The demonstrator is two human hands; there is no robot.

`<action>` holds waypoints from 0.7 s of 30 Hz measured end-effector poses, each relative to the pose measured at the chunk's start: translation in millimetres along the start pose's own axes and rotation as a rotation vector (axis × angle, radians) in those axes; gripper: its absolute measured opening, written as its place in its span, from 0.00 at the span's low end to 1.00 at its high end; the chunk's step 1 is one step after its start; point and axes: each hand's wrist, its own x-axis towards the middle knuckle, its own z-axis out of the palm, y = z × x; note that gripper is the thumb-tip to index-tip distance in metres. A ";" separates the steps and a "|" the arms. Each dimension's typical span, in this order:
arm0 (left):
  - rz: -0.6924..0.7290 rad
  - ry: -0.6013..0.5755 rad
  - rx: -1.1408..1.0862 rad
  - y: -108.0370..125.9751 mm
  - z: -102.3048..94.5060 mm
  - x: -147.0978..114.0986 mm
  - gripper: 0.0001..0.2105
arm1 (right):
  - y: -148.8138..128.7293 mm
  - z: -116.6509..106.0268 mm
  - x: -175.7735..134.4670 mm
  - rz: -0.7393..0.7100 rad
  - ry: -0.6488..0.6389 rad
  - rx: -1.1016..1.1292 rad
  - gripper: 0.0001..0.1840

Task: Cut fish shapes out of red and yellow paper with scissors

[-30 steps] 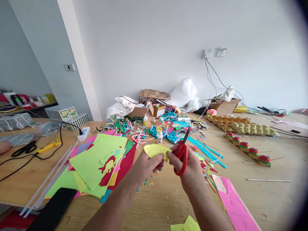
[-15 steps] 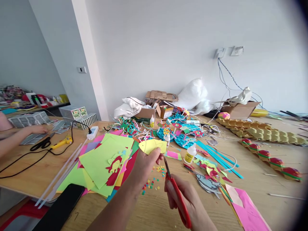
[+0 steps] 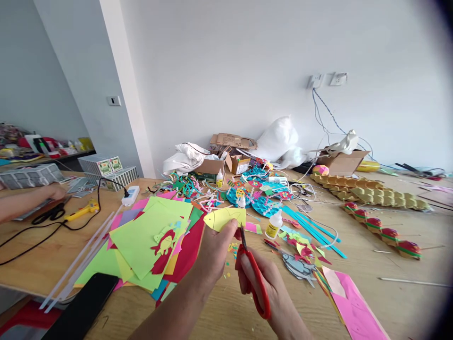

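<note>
Between the thumb and fingers of my left hand [image 3: 218,243] is a piece of yellow paper [image 3: 221,218] with a fish outline drawn on it; its left end is cut to a rounded head shape. My right hand [image 3: 264,276] is wrapped round the red handles of a pair of scissors [image 3: 261,295]. The blades point up at the paper's lower right edge, close to my left fingertips. Whether the blades touch the paper I cannot tell. Left of my hands lies a stack of coloured paper [image 3: 141,236], with small cut paper fish [image 3: 165,245] on top.
A glue bottle [image 3: 273,224] stands beyond my right hand, near a grey paper fish [image 3: 299,267] and pink paper [image 3: 354,302]. A black phone [image 3: 85,302] lies front left. Another person's arm [image 3: 28,203] reaches in near a yellow glue gun [image 3: 83,210]. Egg-carton strips [image 3: 385,196] lie right.
The scissors have come nearer the yellow paper and turned more upright, with my right hand shifting slightly left and up. The whole scene sits a little further left as the view turned right.
</note>
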 end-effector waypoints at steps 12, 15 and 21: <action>-0.009 0.027 0.016 -3.4 3.7 -3.1 0.06 | 1.2 1.1 1.1 -0.024 0.004 0.074 0.24; -0.013 0.028 0.027 -3.7 3.8 -3.6 0.07 | 0.7 0.9 0.7 -0.031 0.002 0.081 0.24; -0.059 0.030 0.019 -2.1 5.1 -5.5 0.09 | -0.4 0.2 -0.5 -0.038 0.010 0.079 0.25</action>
